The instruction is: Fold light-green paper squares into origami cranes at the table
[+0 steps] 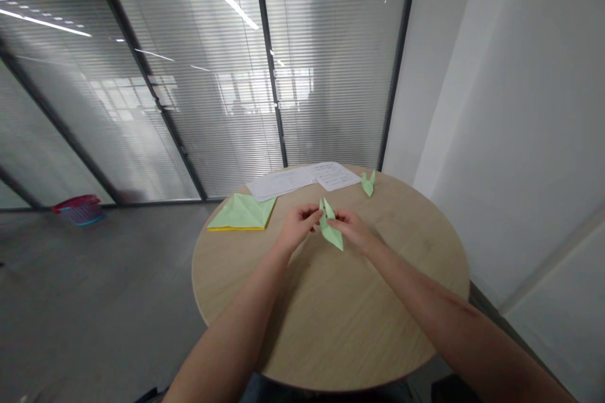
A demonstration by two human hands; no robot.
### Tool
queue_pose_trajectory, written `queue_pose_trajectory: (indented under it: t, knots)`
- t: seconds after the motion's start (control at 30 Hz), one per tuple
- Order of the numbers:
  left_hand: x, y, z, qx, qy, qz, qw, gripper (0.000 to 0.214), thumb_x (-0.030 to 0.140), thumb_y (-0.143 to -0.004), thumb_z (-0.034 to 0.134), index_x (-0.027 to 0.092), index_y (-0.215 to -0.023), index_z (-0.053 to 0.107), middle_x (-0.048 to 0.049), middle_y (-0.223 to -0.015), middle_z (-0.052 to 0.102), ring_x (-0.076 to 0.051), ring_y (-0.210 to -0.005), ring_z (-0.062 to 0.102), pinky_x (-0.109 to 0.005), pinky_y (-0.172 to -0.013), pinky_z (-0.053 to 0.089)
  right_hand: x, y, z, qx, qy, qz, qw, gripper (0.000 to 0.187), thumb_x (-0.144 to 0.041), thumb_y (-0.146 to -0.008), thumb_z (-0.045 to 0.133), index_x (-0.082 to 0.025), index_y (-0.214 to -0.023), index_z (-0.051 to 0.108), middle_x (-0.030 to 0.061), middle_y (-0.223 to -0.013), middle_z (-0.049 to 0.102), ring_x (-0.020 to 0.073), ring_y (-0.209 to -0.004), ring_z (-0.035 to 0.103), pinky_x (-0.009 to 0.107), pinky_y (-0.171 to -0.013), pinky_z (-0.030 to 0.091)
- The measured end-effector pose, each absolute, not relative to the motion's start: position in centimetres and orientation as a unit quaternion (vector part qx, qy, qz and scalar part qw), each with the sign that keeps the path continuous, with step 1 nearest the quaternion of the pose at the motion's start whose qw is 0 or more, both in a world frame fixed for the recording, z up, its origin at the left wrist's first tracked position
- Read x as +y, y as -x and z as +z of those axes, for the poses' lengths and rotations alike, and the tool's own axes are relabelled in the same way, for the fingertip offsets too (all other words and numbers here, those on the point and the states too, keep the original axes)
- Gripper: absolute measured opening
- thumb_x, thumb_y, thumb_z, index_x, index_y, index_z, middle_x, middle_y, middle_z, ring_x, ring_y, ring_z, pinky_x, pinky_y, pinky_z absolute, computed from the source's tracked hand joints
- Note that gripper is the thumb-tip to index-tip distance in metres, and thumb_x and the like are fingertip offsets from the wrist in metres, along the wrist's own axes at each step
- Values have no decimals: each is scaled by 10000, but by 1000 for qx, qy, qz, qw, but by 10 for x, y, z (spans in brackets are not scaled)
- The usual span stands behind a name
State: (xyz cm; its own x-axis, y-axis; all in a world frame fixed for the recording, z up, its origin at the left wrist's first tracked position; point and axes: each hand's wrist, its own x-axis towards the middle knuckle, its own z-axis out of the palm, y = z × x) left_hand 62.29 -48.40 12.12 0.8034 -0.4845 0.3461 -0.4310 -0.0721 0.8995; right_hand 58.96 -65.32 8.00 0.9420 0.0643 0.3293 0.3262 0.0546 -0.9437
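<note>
A folded piece of light green origami paper is held between both hands above the middle of the round table. It is diamond-shaped, with two narrow points upward and one wider point toward the lower right. My left hand pinches its left side near the upper points. On the other side my right hand grips its right edge, thumb on the front face. Fingers behind the paper are partly hidden. Beyond my right hand, a small finished-looking green origami crane stands near the table's far edge.
The round wooden table carries a stack of green and yellow paper at left and white printed sheets at the back. A glass partition with blinds stands behind, a white wall at right. A red-rimmed basket sits on the floor.
</note>
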Motion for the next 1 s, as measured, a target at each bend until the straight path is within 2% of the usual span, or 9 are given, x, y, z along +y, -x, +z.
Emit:
queue_pose_trajectory:
  t: [0.13, 0.33, 0.5, 0.67, 0.83, 1.0]
  knots:
    - [-484, -625, 119, -284, -725, -7, 628, 288, 424, -766, 621, 149, -815, 694, -35, -719, 637, -120, -591, 537, -214, -494, 432, -653, -590, 79, -149, 719, -99, 672, 243, -419, -743, 661, -195, -825, 706, 19, -750, 661, 190, -700, 568, 300, -664, 401]
    - [-484, -625, 120, -248, -699, -10, 670, 273, 428, -725, 667, 157, -751, 672, -28, -697, 628, -122, -596, 540, -225, -515, 438, -652, -585, 83, -159, 748, -87, 638, 223, -410, -750, 656, -192, -759, 699, 15, -697, 636, 174, -651, 541, 290, -639, 382]
    - [-483, -624, 122, -251, -691, -34, 677, 277, 428, -710, 684, 158, -770, 667, -31, -717, 636, -128, -621, 556, -230, -538, 445, -651, -583, 85, -164, 748, -76, 639, 224, -407, -759, 646, -196, -797, 711, 18, -731, 650, 180, -676, 543, 288, -643, 382]
    - [-482, -625, 123, -254, -702, -38, 664, 280, 431, -691, 699, 155, -733, 677, -28, -683, 627, -128, -609, 551, -232, -529, 434, -652, -583, 85, -161, 751, -89, 634, 281, -454, -782, 604, -194, -759, 710, 20, -671, 622, 191, -676, 527, 290, -625, 364]
    - [-481, -626, 123, -243, -714, -33, 656, 313, 460, -710, 680, 148, -716, 668, -25, -661, 609, -125, -608, 544, -226, -536, 438, -653, -583, 86, -166, 792, -97, 579, 347, -477, -819, 542, -162, -734, 660, 9, -634, 560, 152, -621, 476, 266, -580, 336]
    - [-483, -626, 120, -296, -717, -57, 628, 293, 432, -716, 687, 150, -794, 681, -6, -675, 591, -114, -600, 529, -216, -519, 422, -653, -587, 82, -180, 793, -93, 575, 363, -477, -828, 534, -135, -753, 627, 5, -658, 536, 132, -607, 456, 258, -571, 329]
